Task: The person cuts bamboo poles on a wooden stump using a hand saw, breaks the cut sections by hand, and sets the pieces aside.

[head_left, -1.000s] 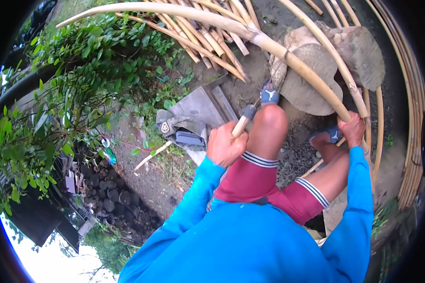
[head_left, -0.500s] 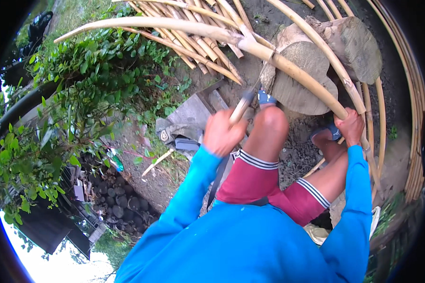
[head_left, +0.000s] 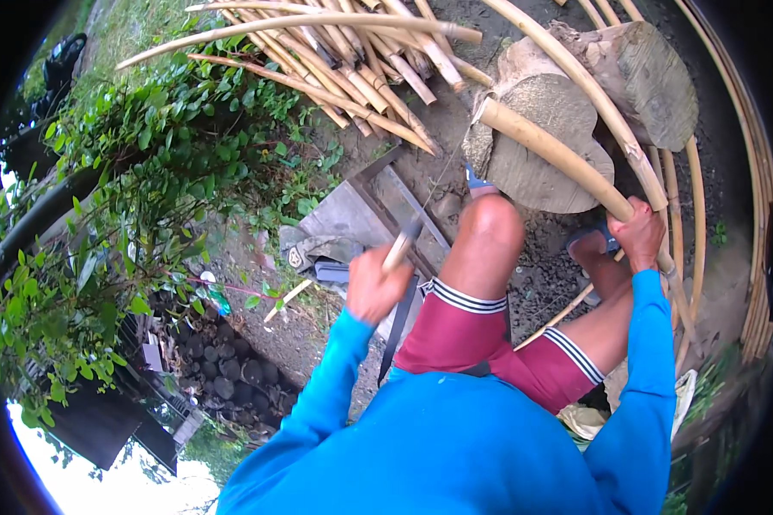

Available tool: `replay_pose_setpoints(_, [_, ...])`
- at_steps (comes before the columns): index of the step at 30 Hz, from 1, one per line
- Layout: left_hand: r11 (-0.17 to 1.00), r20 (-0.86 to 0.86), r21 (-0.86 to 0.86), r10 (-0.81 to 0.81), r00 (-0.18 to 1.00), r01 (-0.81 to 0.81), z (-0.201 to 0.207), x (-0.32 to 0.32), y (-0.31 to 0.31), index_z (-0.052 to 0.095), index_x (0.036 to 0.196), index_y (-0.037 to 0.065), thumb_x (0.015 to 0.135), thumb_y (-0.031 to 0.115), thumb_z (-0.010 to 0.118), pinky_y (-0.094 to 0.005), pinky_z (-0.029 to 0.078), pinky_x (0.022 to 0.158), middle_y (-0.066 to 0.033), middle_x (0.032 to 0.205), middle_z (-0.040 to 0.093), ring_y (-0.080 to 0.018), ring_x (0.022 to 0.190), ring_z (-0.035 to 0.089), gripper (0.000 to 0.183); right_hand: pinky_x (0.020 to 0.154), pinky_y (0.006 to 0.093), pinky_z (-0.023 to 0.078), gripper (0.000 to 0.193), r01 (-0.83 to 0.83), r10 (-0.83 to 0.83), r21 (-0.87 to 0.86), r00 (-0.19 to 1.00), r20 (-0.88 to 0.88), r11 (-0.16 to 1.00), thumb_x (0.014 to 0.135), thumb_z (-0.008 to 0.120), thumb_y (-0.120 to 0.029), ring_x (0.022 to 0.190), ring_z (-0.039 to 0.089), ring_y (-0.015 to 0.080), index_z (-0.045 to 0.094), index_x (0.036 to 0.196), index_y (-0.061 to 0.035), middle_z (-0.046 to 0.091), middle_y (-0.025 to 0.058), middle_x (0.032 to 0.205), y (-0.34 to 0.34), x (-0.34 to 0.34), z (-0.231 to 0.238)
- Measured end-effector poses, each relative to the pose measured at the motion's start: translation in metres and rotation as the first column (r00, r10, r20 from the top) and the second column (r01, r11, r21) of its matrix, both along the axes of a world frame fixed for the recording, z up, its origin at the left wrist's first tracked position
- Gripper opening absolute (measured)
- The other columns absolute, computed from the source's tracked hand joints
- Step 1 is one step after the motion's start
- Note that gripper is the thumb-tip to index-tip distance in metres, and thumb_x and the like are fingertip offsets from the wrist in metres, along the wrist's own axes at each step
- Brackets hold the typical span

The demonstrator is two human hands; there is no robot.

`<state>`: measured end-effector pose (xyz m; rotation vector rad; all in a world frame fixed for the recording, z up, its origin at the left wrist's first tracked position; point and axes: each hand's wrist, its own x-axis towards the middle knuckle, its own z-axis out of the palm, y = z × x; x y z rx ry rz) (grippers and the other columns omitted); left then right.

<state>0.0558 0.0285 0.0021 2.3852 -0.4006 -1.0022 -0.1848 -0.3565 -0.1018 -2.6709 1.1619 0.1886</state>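
My left hand (head_left: pixel 374 287) is closed round the pale wooden handle of a machete (head_left: pixel 400 247), raised beside my knee. Its blade shows only as a faint thin line beyond the dark collar. In my right hand (head_left: pixel 640 233) is the near end of a short bamboo piece (head_left: pixel 554 153). That piece lies across a round wooden chopping stump (head_left: pixel 545 180), its pale cut end at the stump's left side. A separate long bamboo length (head_left: pixel 318 24), tapering to the left, is over the pile beyond.
A pile of bamboo poles (head_left: pixel 378 86) lies at the far side. Another log (head_left: pixel 661 86) adjoins the stump, and a long curved pole (head_left: pixel 575 77) passes over both. A cap (head_left: pixel 322 249) rests by a grey board (head_left: pixel 348 206). Leafy branches (head_left: pixel 146 154) fill the left.
The bamboo has parted over the stump; its far length has come away toward the pile. My left hand has drawn the machete back, down and left. My right hand keeps its hold.
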Motion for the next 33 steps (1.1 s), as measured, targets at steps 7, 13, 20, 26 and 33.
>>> replay_pose_setpoints(7, [0.972, -0.055, -0.114, 0.202, 0.978, -0.207, 0.008, -0.006, 0.030, 0.065, 0.085, -0.001, 0.082, 0.017, 0.070, -0.0379, 0.047, 0.057, -0.0125, 0.065, 0.064, -0.0219, 0.058, 0.062, 0.018, 0.069, 0.0561, 0.056, 0.036, -0.032, 0.031, -0.057, 0.999, -0.021, 0.998, 0.070, 0.080, -0.040, 0.074, 0.068, 0.0488, 0.072, 0.080, -0.0066, 0.070, 0.0267, 0.077, -0.003, -0.001, -0.007])
replay_pose_setpoints(13, [0.895, -0.270, -0.145, 0.374, 0.887, -0.421, -0.014, -0.025, 0.041, 0.067, 0.089, 0.001, 0.085, 0.023, 0.074, -0.0340, 0.045, 0.056, -0.0027, 0.067, 0.059, -0.0116, 0.061, 0.054, 0.024, 0.071, 0.0562, 0.056, 0.035, -0.076, 0.075, -0.060, 0.997, -0.023, 0.995, 0.074, 0.077, -0.037, 0.077, 0.069, 0.0482, 0.074, 0.081, -0.0030, 0.069, 0.0274, 0.078, -0.003, -0.001, -0.007])
replay_pose_setpoints(20, [0.755, -0.544, -0.294, 0.372, 0.753, -0.585, -0.001, -0.008, 0.015, 0.062, 0.090, 0.003, 0.089, 0.021, 0.071, -0.0301, 0.039, 0.048, -0.0008, 0.065, 0.057, -0.0098, 0.054, 0.051, 0.020, 0.071, 0.0551, 0.057, 0.036, -0.042, 0.043, -0.047, 0.999, 0.029, 0.998, 0.073, 0.078, -0.040, 0.076, 0.070, 0.0469, 0.076, 0.081, -0.0050, 0.071, 0.0256, 0.078, -0.001, -0.001, 0.001])
replay_pose_setpoints(26, [0.623, -0.729, -0.366, 0.270, 0.629, -0.691, 0.022, -0.015, -0.004, 0.050, 0.091, 0.012, 0.092, 0.018, 0.069, -0.0259, 0.025, 0.043, 0.0045, 0.064, 0.042, -0.0067, 0.048, 0.037, 0.019, 0.078, 0.0563, 0.056, 0.044, -0.011, 0.013, 0.046, 0.999, -0.045, 0.999, 0.075, 0.075, -0.043, 0.087, 0.070, 0.0479, 0.074, 0.093, -0.0029, 0.073, 0.0275, 0.089, 0.007, 0.013, 0.019])
replay_pose_setpoints(33, [0.706, -0.583, -0.370, 0.330, 0.743, -0.604, -0.004, -0.028, 0.022, 0.059, 0.094, 0.006, 0.093, 0.020, 0.069, -0.0266, 0.035, 0.043, 0.0016, 0.067, 0.053, -0.0074, 0.052, 0.049, 0.017, 0.094, 0.0540, 0.051, 0.056, -0.003, 0.003, 0.056, 1.000, -0.009, 0.998, 0.074, 0.075, -0.041, 0.112, 0.062, 0.0434, 0.067, 0.111, 0.0010, 0.062, 0.0240, 0.116, 0.001, -0.012, 0.024])
